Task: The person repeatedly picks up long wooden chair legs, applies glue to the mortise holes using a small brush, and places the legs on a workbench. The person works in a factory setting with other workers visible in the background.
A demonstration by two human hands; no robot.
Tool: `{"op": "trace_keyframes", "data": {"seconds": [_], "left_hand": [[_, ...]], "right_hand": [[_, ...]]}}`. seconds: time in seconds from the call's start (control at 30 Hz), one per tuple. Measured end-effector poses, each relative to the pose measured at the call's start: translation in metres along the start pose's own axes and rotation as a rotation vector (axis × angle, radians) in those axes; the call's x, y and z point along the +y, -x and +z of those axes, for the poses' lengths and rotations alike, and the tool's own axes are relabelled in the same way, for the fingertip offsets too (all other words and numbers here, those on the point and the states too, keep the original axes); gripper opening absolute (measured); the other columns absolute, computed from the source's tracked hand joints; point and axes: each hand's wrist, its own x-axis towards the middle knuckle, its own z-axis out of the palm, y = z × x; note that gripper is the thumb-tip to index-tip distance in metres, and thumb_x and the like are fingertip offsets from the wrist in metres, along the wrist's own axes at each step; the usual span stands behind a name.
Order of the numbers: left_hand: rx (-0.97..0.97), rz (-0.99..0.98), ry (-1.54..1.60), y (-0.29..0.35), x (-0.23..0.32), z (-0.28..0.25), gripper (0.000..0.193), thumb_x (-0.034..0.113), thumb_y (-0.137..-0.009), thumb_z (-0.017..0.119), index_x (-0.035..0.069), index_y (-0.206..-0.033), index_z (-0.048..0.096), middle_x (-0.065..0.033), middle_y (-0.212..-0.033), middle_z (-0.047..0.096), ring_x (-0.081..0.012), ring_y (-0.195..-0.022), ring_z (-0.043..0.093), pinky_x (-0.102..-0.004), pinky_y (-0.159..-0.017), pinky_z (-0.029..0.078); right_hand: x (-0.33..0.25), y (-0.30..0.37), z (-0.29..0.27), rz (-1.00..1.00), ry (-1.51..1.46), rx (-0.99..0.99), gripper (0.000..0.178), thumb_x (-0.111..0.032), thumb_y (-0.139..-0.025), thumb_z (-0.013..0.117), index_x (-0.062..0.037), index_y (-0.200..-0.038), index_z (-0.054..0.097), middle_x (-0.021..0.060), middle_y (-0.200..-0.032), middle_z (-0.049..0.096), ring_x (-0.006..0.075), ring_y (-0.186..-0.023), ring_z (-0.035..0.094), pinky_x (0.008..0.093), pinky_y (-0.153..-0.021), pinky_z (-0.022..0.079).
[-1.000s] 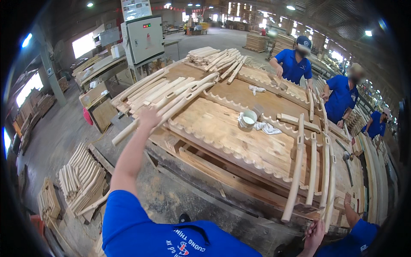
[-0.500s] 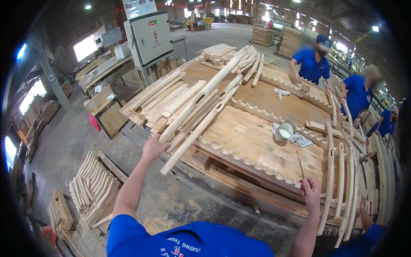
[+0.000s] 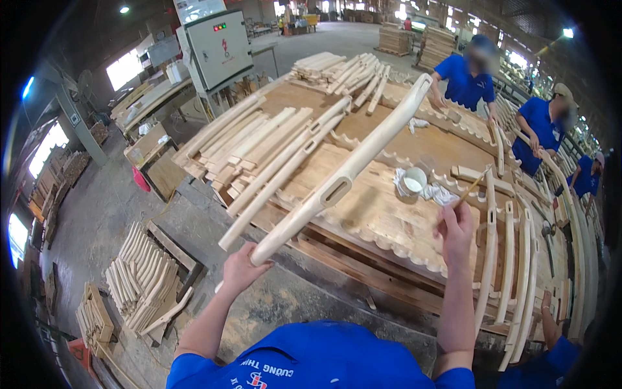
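Note:
My left hand (image 3: pixel 241 267) grips the lower end of a long, slightly curved wooden chair-leg-like post (image 3: pixel 370 154). The post is raised at a slant over the table, with an oblong slot facing up near its middle. In my right hand (image 3: pixel 455 228) a thin wooden stick (image 3: pixel 473 187) is pinched, pointing up and away; I cannot tell if its tip has bristles. Just beyond that hand sits a small white pot (image 3: pixel 413 181) with pale liquid, beside a crumpled white rag (image 3: pixel 448 196). Two slotted posts (image 3: pixel 285 170) lie left of the raised one.
The wooden worktable (image 3: pixel 382 223) carries scalloped rails (image 3: pixel 382 245). Wooden slats (image 3: pixel 259 139) are stacked at its left, curved posts (image 3: pixel 508 259) at its right. Co-workers in blue stand at the far right (image 3: pixel 468 81). More pieces (image 3: pixel 142 275) lie on the floor at left.
My left hand has lifted the post off the pile and brought it rightward. My right hand has risen away from the table edge, its stick now tilting right.

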Motion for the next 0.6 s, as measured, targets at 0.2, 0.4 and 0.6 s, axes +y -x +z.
{"op": "trace_keyframes", "data": {"seconds": [0.2, 0.4, 0.6], "left_hand": [[-0.149, -0.014, 0.218, 0.056, 0.011, 0.075, 0.050, 0.037, -0.068, 0.076, 0.007, -0.104, 0.059, -0.0130, -0.087, 0.067, -0.0266, -0.078, 0.066, -0.0362, -0.069, 0.051], [-0.248, -0.178, 0.365, 0.089, 0.024, 0.123, 0.052, 0.038, -0.067, 0.077, 0.004, -0.103, 0.059, -0.0151, -0.085, 0.066, -0.0270, -0.079, 0.066, -0.0355, -0.070, 0.051], [-0.210, -0.216, 0.296, 0.101, 0.034, 0.153, 0.054, 0.040, -0.068, 0.075, 0.005, -0.105, 0.056, -0.0166, -0.086, 0.065, -0.0308, -0.082, 0.065, -0.0392, -0.071, 0.050]], "right_hand": [[-0.005, -0.014, 0.048, -0.050, -0.100, -0.182, 0.008, -0.012, -0.096, 0.044, -0.0056, -0.094, 0.048, 0.0047, -0.078, 0.056, 0.0108, -0.062, 0.054, 0.0251, -0.051, 0.045], [-0.005, -0.056, 0.024, -0.185, 0.414, -0.251, 0.021, -0.024, -0.096, 0.044, -0.0052, -0.096, 0.053, 0.0030, -0.073, 0.057, 0.0089, -0.066, 0.055, 0.0232, -0.060, 0.044], [-0.014, -0.112, -0.040, -0.249, 1.429, -0.263, 0.026, -0.031, -0.091, 0.049, -0.0102, -0.097, 0.063, 0.0147, -0.077, 0.064, 0.0267, -0.073, 0.063, 0.0371, -0.063, 0.048]]}}
